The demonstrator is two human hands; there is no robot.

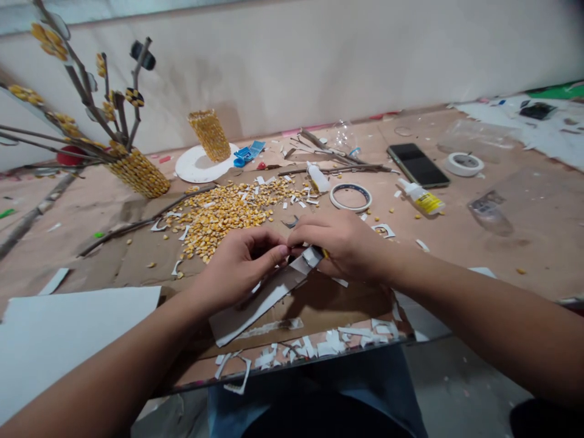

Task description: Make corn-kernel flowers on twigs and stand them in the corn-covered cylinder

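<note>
My left hand (246,261) and my right hand (342,243) meet above the cardboard sheet near the table's front. A long white cardboard strip (260,310) runs up from the lower left to my right hand, whose curled fingers close on its far end. Something small and yellow shows beside that end, too hidden to name. My left thumb and fingers are pinched together close to my right fingertips; what they hold is hidden. Just beyond lies a spread pile of corn kernels (223,213) mixed with paper scraps.
At left, branches (86,91) stand in a kernel-covered pot (137,173). Behind are a kernel-covered cylinder (212,134) on a white disc (185,167), glue bottles (318,177), tape rolls (350,198) and a phone (417,164). Paper scraps (331,344) line the front edge.
</note>
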